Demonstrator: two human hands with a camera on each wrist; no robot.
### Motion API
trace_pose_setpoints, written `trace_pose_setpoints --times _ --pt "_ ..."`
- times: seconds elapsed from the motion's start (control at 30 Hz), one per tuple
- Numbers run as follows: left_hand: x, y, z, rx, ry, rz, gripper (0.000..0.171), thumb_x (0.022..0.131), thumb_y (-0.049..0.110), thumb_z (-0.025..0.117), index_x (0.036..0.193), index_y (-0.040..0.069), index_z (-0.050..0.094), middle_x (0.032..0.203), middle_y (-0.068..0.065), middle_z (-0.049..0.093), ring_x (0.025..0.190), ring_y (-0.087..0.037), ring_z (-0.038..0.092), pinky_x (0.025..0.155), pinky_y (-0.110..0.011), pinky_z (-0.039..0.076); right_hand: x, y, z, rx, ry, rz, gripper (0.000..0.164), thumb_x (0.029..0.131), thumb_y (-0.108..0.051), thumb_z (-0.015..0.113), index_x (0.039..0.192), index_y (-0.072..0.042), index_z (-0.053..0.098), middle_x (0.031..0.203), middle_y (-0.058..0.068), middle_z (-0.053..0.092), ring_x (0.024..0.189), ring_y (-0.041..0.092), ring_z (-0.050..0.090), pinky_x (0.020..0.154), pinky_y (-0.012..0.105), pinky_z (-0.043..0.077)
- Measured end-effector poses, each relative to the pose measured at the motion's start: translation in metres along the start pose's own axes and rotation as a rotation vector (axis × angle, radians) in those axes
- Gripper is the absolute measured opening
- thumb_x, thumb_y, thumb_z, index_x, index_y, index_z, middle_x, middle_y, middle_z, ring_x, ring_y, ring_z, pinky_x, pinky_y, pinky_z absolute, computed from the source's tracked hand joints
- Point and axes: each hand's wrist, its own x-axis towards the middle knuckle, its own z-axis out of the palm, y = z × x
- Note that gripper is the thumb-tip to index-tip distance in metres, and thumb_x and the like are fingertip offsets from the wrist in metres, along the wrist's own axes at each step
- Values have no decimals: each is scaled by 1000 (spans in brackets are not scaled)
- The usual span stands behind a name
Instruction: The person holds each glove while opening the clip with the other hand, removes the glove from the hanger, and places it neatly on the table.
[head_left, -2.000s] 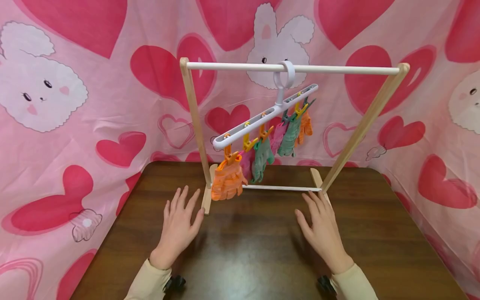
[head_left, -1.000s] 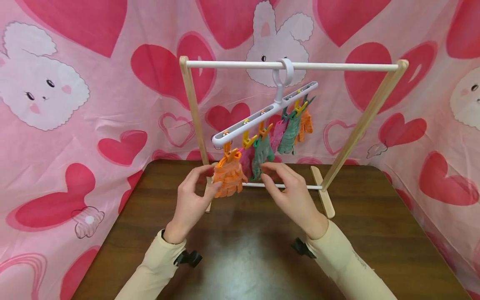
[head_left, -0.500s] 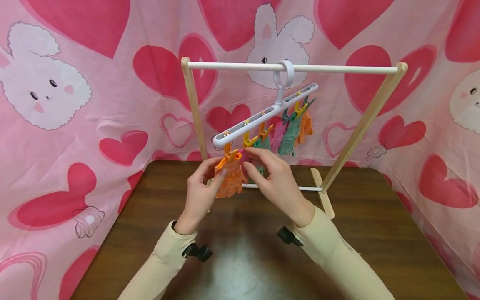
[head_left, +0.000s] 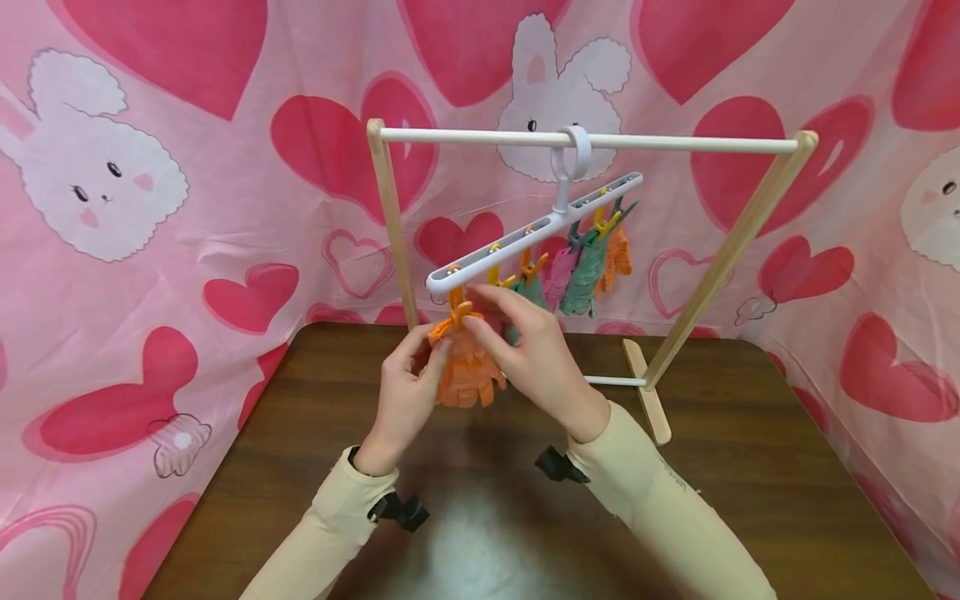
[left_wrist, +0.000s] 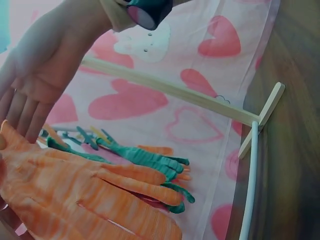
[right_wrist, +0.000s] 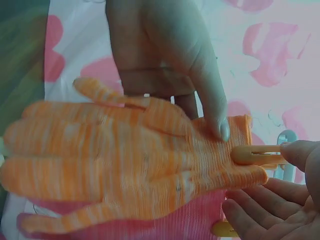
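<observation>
An orange striped glove (head_left: 465, 379) hangs by its cuff from an orange clothespin (head_left: 462, 313) at the near end of a white hanger (head_left: 495, 260). My left hand (head_left: 405, 385) pinches the cuff's left edge between thumb and fingers. My right hand (head_left: 543, 358) pinches the clothespin's handles, thumb in front; in the right wrist view the clothespin (right_wrist: 250, 155) still bites the cuff of the glove (right_wrist: 135, 155). Behind it a pink glove (right_wrist: 185, 220) shows in part. My right hand hides most of the nearer gloves in the head view.
The hanger loops over the white top rod (head_left: 690, 144) of a wooden-legged rack (head_left: 727, 258) on a brown table (head_left: 480, 533). Farther along hang a green glove (head_left: 585, 279), a pink glove (head_left: 558, 275) and another orange glove (head_left: 617, 262). A heart-patterned cloth (head_left: 247, 208) surrounds the table.
Both hands rise from the table beside the rack's feet to the near orange glove. The left takes its cuff, the right takes the clothespin. The glove has turned its broad side forward.
</observation>
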Motion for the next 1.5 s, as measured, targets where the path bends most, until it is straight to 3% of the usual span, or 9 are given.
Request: trace_pose_setpoints --times 0.1,0.23,0.33,0.4,0.6,0.77,1.3,1.5 --pt "-2 -1 2 2 -11 11 17 99 0 68 116 -2 69 99 -16 70 83 -17 64 76 -22 54 1 -2 0 24 -9 38 44 97 -15 75 139 -4 64 134 7 69 115 19 66 99 36 55" --pt "-4 -1 3 5 -29 27 17 99 -1 67 115 -1 69 99 -14 69 85 -18 65 77 -22 55 2 -4 1 64 -11 85 42 98 -15 74 137 -4 65 119 8 73 93 20 65 80 31 57" --pt "-5 -1 4 3 -35 34 18 99 -1 67 116 -1 69 100 -14 68 86 -18 66 78 -22 55 3 -4 1 103 -18 122 40 98 -15 74 136 -5 66 107 8 73 78 23 58 65 29 50" --pt "-5 -2 4 3 -34 36 17 99 -1 67 116 -1 69 98 -14 68 85 -17 66 77 -22 55 3 -4 1 127 -22 143 39 98 -14 74 135 -5 67 105 7 73 76 23 57 64 27 50" --pt "-5 -2 3 1 -47 39 16 99 -1 67 115 0 69 99 -14 69 85 -18 67 75 -23 56 3 -4 0 205 -35 165 36 98 -12 73 133 -5 67 112 8 75 88 19 69 79 31 59" --pt "-7 -2 3 -11 -60 45 13 99 -1 67 112 -1 69 98 -12 66 82 -18 66 72 -23 55 3 -5 -2 232 -29 149 34 96 -11 74 129 -5 69 115 6 75 97 17 72 88 35 59" --pt "-11 3 2 21 -89 27 15 97 0 70 111 -2 72 100 -14 73 88 -20 69 80 -25 59 1 -10 -3 275 18 181 30 96 -12 75 125 -8 72 110 4 76 92 18 71 79 31 57" --pt "-13 1 1 23 -100 14 13 97 2 70 110 0 73 99 -12 74 86 -19 69 76 -27 59 1 -9 -2 292 30 181 29 96 -12 75 125 -8 72 109 3 77 92 17 71 80 33 58"
